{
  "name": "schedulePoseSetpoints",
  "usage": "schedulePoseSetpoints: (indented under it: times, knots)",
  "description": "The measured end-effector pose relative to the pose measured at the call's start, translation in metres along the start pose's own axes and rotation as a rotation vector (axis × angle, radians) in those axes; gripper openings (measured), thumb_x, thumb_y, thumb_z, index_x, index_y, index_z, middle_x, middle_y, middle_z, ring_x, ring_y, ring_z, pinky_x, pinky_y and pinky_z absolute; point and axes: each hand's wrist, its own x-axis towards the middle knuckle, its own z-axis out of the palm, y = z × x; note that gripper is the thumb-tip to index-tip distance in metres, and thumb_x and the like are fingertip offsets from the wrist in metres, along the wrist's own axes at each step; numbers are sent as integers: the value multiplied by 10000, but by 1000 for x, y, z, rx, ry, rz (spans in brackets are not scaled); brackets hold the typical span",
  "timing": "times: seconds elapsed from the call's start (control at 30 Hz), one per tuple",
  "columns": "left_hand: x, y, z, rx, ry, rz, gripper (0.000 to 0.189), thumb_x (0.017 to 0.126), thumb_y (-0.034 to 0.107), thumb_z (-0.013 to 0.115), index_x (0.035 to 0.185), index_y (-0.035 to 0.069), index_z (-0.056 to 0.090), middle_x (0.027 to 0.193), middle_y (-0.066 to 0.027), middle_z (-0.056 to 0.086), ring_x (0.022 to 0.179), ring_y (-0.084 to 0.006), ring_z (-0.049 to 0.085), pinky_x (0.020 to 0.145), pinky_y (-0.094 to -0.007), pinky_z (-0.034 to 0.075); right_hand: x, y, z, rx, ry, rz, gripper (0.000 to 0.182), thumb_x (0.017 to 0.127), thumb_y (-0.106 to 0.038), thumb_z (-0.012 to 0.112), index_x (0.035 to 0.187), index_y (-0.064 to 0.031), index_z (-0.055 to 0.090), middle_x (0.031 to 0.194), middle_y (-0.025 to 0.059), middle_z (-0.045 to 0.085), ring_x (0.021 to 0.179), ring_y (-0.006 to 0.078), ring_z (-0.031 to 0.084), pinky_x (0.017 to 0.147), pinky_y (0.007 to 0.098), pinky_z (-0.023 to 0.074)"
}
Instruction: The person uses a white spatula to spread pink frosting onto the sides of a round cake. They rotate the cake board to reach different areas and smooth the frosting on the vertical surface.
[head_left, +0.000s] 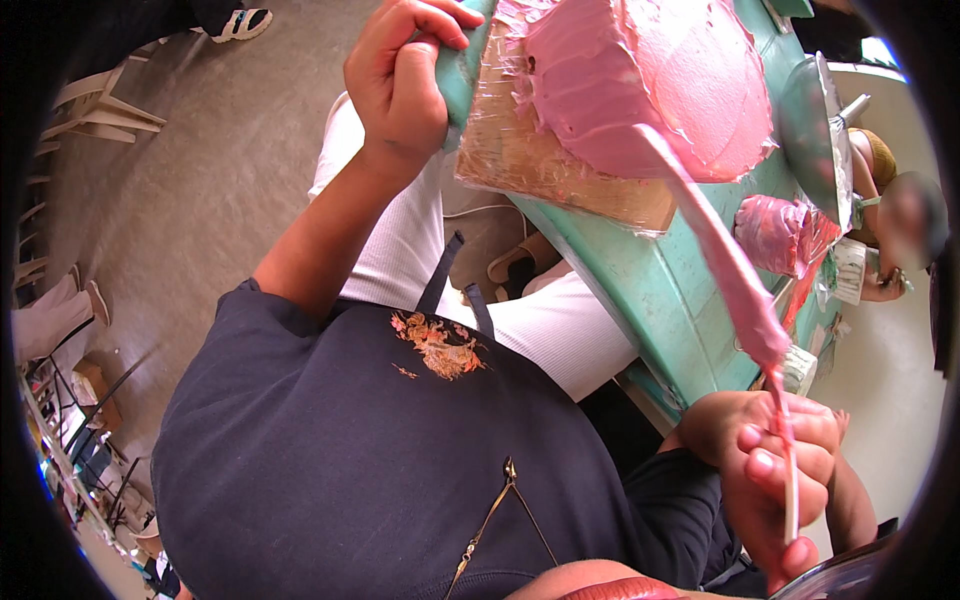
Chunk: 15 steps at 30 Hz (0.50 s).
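Observation:
My left hand (401, 82) curls its fingers over a rounded teal edge (459, 82) beside a wooden-looking board (559, 169) wrapped in clear film. A cake (592, 90) covered in pink frosting sits on the board, with ridges and rough cream around its top edge and base. In my right hand (787, 450), low at the right, is the thin pale handle of a spatula (724, 240). Thick pink cream coats the spatula's long blade. Its tip overlaps the cake's near side; whether it touches cannot be told.
The teal table (637, 247) holds a pink-smeared tub (772, 232), a metal bowl (810, 135) with a whisk (851, 109), a green-smeared white tub (849, 270) and a white cup (801, 371). Another person's hand (885, 285) is beyond. Plastic chairs (101, 109) stand at left.

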Motion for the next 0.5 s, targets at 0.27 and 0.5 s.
schedulePoseSetpoints:
  times: [0.27, 0.5]
  knots:
    - [0, 2, 1, 33, -10, -8, 190, 707, -24, 296, 713, -30, 486, 869, -183, 587, 963, -292, 557, 866, -345, 411, 7, 5, 37, -73, -139, -22, 434, 937, -449, 178, 1106, -103, 378, 728, 168, 599, 532, 227, 570, 519, 373, 499]
    - [0, 0, -2, 40, -18, 22, 170, 699, -2, 316, 693, -23, 485, 840, -169, 570, 913, -264, 546, 878, -353, 402, 6, 15, 38, -52, -139, -6, 464, 933, -466, 174, 1100, -85, 380, 703, 193, 599, 502, 236, 574, 507, 360, 498]
